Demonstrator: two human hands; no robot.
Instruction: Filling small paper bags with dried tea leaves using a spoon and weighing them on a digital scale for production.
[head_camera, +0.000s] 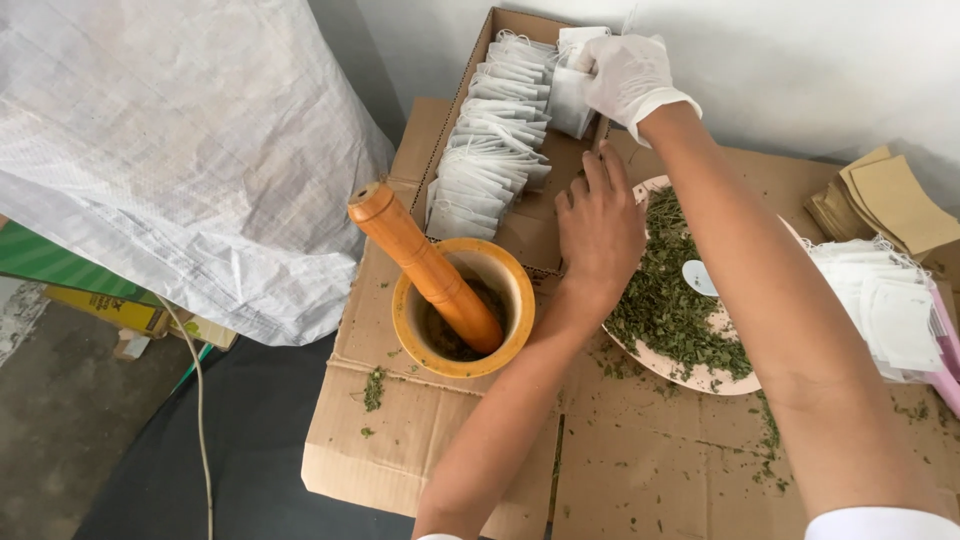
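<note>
Holding a white pouch (572, 92): right hand (625, 75), in a white glove, fingers closed on it over the far end of the box (445, 120). Resting flat, fingers apart, on the box's near edge: bare left hand (598, 225), gripping nothing. Pouch thin, rectangular, papery, long axis upright. More pouches rowed edge-up down the cardboard box. Alongside: yellow wooden mortar (463, 305), orange pestle (425, 265) leaning up-left; pink plate (715, 382) of crumbled green leaves (670, 300).
</note>
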